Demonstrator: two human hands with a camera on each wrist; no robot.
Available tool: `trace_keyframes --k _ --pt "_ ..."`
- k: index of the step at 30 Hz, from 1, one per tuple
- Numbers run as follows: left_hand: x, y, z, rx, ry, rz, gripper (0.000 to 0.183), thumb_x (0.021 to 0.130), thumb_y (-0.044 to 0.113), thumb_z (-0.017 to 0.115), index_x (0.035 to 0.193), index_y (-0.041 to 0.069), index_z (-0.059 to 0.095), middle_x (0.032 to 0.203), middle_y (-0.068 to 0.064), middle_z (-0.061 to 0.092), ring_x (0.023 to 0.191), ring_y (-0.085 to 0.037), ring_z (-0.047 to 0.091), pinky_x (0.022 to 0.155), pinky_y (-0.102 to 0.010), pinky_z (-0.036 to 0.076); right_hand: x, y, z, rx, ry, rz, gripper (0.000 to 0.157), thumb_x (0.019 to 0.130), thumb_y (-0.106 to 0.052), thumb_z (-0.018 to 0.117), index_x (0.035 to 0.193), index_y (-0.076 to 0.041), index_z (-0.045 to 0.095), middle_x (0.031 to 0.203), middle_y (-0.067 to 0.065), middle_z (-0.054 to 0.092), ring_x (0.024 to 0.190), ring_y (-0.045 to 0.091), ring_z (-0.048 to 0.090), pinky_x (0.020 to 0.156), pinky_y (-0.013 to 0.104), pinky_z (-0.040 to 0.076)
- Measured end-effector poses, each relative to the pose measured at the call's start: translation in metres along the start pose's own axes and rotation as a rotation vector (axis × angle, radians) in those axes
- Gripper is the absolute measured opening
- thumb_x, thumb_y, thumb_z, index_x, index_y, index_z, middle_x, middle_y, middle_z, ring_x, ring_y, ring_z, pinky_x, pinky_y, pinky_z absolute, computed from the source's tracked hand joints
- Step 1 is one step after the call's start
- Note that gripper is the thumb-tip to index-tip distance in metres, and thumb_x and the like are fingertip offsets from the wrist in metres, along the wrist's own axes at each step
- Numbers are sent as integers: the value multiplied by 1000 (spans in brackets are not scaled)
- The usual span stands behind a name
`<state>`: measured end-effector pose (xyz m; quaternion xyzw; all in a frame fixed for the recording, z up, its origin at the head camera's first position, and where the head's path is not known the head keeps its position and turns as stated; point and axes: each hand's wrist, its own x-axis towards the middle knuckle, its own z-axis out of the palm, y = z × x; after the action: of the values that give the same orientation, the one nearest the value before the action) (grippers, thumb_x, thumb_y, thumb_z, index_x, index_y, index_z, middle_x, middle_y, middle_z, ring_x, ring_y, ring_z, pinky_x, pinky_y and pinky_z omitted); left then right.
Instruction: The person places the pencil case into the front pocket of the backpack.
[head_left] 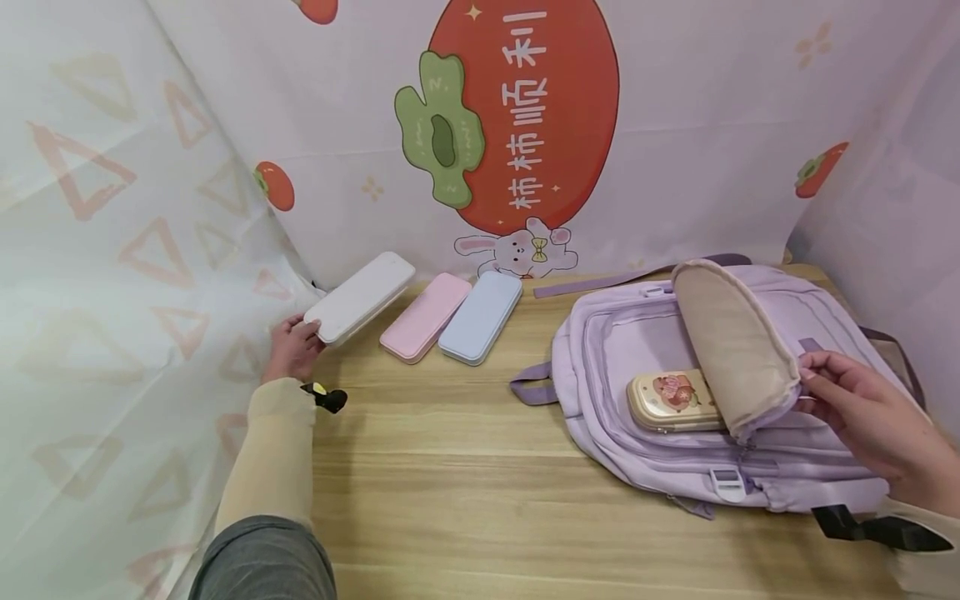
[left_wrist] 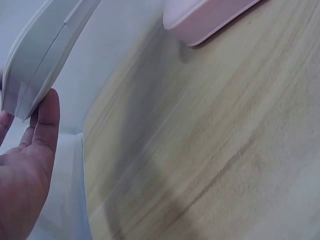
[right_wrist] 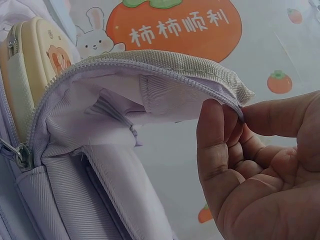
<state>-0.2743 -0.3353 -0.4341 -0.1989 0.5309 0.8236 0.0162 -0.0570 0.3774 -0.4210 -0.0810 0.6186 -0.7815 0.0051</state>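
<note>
Grey cloth point(head_left: 262, 558) covers the left arm at the bottom edge, lower left of the head view. From it a cream sleeve point(head_left: 270, 450) runs nearly straight up the frame, the arm reaching well forward, with a black strap point(head_left: 330, 400) at the wrist. At the lower right, the right forearm enters from the edge and slants up and leftward past a black band point(head_left: 847, 525).

The right hand point(head_left: 885, 417) pinches the zippered edge of a flap point(head_left: 727, 350) between thumb and forefinger; the right wrist view shows the other fingers curled in toward the palm. The flap, beige inside, is lifted away from the lavender backpack point(head_left: 817, 312), which lies on the wooden table point(head_left: 480, 483) at right. Within its opened pocket, right of centre in the frame, sits a yellow case point(head_left: 675, 400) with a cartoon print, its right end hidden by the flap.

Farther off, left of centre, the left hand point(head_left: 292, 354) grips the lower left end of a white case point(head_left: 360, 296), fingers bent at its edge. That end is raised and tilted above the wood; whether the far end touches anything, I cannot tell. Just right of it lie a pink case point(head_left: 425, 318) and a blue case point(head_left: 482, 318), both slanted. Behind everything, a cloth backdrop point(head_left: 690, 167) carries a big red persimmon print point(head_left: 555, 108) at top centre.
</note>
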Motion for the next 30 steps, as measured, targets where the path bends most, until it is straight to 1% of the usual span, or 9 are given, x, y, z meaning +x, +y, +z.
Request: trace_keyframes --k 3,8,16,21,27,30 --pt "-1 -1 5 32 -46 10 27 104 -4 52 115 16 37 83 -1 63 69 -12 65 63 -25 54 0 0 0 6 0 -5 32 109 7 35 112 -9 62 97 3 60 85 10 62 72 19 53" --pt "-1 -4 16 39 -131 33 25 106 -4 49 116 17 39 84 0 64 69 -12 65 63 -25 53 0 1 1 22 -6 -17 32 109 7 35 112 -8 63 96 3 61 85 10 62 72 19 53" --pt "6 -9 33 77 -218 50 24 106 -6 46 118 14 39 86 -3 64 72 -12 67 65 -25 53 0 1 2 22 -2 -21 31 109 7 36 112 -8 63 95 3 61 84 10 61 71 19 52" --pt "6 -8 44 136 -289 73 23 106 -5 48 121 11 42 97 -3 62 78 -12 68 68 -25 54 -1 3 2 32 -1 -22 30 109 7 36 113 -8 62 96 3 62 84 11 62 71 19 52" --pt "4 -9 60 218 -319 77 27 106 -1 53 126 13 42 114 -6 55 88 -10 66 74 -23 54 -1 7 2 61 -28 -48 30 109 8 36 112 -6 63 96 4 63 85 11 63 73 20 54" --pt "3 -11 71 260 -338 82 29 106 0 53 130 13 41 119 -7 51 90 -10 64 75 -22 53 -1 7 2 55 -24 -51 30 109 8 37 112 -6 63 96 4 63 85 11 63 73 20 54"
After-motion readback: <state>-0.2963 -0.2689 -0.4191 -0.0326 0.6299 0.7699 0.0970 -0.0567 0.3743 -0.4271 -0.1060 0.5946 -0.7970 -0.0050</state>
